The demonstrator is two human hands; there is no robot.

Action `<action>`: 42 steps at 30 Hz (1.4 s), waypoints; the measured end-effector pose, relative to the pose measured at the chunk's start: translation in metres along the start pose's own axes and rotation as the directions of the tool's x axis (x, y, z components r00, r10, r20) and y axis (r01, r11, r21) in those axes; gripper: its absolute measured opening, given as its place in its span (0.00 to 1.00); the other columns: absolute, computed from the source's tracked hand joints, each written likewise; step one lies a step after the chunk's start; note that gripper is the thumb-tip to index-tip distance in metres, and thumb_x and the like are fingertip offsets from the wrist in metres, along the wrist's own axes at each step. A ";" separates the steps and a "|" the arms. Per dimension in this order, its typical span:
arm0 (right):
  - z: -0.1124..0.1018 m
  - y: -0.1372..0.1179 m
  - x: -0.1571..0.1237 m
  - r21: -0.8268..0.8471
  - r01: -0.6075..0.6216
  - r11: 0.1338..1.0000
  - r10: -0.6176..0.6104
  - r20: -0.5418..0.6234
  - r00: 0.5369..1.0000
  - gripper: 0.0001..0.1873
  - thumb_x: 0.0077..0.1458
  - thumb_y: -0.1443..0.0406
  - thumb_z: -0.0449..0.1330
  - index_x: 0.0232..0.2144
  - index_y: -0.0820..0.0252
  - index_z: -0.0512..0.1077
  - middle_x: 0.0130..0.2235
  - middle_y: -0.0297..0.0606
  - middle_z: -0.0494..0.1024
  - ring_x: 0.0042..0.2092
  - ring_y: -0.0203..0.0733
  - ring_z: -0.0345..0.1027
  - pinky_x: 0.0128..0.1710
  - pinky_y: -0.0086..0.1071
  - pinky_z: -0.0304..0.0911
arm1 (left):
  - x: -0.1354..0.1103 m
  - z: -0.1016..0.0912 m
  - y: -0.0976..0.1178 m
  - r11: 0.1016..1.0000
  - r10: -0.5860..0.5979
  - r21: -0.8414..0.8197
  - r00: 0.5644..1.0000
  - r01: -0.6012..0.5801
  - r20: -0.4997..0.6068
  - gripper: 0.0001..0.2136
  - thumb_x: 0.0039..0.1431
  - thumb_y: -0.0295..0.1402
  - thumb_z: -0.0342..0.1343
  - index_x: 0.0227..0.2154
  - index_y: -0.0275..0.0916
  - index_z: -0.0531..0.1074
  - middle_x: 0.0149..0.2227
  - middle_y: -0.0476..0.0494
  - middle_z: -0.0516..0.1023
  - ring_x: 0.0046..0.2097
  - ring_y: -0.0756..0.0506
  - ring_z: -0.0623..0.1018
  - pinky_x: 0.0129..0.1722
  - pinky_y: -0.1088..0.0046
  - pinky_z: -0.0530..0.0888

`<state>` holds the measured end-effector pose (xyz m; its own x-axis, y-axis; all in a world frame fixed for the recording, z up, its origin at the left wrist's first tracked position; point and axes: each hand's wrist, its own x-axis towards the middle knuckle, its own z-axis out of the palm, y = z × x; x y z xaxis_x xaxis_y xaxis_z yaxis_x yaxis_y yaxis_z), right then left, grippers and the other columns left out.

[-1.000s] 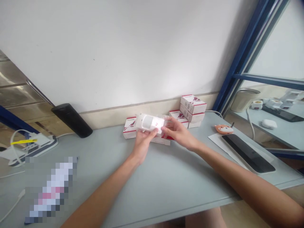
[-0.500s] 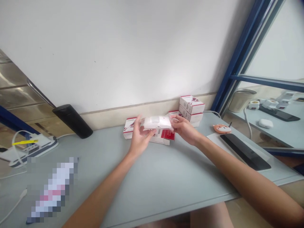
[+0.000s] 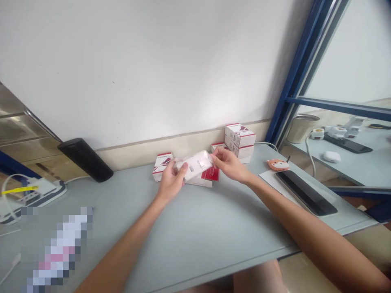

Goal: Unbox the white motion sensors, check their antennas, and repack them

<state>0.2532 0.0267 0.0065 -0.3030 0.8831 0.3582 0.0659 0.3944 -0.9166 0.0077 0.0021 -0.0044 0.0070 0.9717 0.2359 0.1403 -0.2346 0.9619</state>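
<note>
A white, oblong plastic device (image 3: pixel 195 165) in a clear wrapper is held above the desk, its flatter face now showing. My left hand (image 3: pixel 171 179) grips its left end, thumb across the face. At the right end, my right hand (image 3: pixel 229 165) is closed in a pinch on the clear wrapper (image 3: pixel 211 158). Below and behind the device lies a red and white carton (image 3: pixel 207 183) with a flap sticking out, partly hidden. Another small carton (image 3: pixel 160 165) stands just left, behind my left hand.
Several similar cartons (image 3: pixel 240 142) are stacked by the wall at right. A black cylinder (image 3: pixel 86 160) leans at left, near a white power strip (image 3: pixel 33 195). On the right lie an orange animal-shaped item (image 3: pixel 277 164) and a black phone-like slab (image 3: pixel 305 192), beside a mirror (image 3: pixel 345 126).
The device has been turned in my hands, so a different, flatter face shows, and it now slants upward to the right. My left thumb moved onto this face. The whole view shifted slightly.
</note>
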 end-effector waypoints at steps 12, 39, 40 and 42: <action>0.001 0.016 0.002 -0.141 -0.028 0.990 0.025 -0.023 0.999 0.20 0.68 0.47 0.56 0.34 0.54 0.64 0.28 0.28 0.66 0.30 0.38 0.58 0.32 0.34 0.57 | -0.008 -0.004 0.024 0.696 -0.328 -0.424 0.782 0.579 0.530 0.22 0.65 0.51 0.61 0.55 0.44 0.79 0.21 0.50 0.72 0.19 0.49 0.70 0.22 0.72 0.69; 0.027 0.005 -0.016 -0.362 0.350 0.864 -0.401 -0.075 0.913 0.19 0.66 0.49 0.65 0.50 0.50 0.68 0.46 0.39 0.72 0.38 0.43 0.69 0.38 0.40 0.69 | 0.004 -0.001 -0.004 0.795 -0.414 -0.317 0.845 0.516 0.339 0.31 0.63 0.67 0.50 0.36 0.41 0.74 0.17 0.55 0.65 0.14 0.53 0.63 0.14 0.78 0.55; 0.026 0.004 -0.016 -0.349 0.347 0.871 -0.389 -0.056 0.920 0.24 0.64 0.47 0.67 0.55 0.49 0.68 0.50 0.42 0.73 0.43 0.46 0.71 0.42 0.42 0.72 | 0.005 -0.002 -0.005 0.803 -0.415 -0.302 0.846 0.514 0.335 0.31 0.62 0.68 0.50 0.36 0.41 0.74 0.17 0.54 0.66 0.15 0.52 0.63 0.14 0.77 0.55; 0.022 0.002 -0.016 -0.332 0.346 0.877 -0.358 0.028 0.933 0.35 0.61 0.45 0.70 0.64 0.46 0.65 0.58 0.45 0.71 0.51 0.51 0.72 0.50 0.47 0.73 | 0.005 -0.002 -0.004 0.827 -0.402 -0.286 0.865 0.484 0.302 0.33 0.61 0.70 0.49 0.36 0.41 0.74 0.19 0.52 0.69 0.16 0.51 0.66 0.14 0.77 0.56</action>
<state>0.2371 0.0079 -0.0051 -0.3332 0.6760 0.6572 0.2684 0.7362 -0.6213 0.0055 0.0075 -0.0069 0.2484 0.9424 -0.2241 -0.1635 0.2688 0.9492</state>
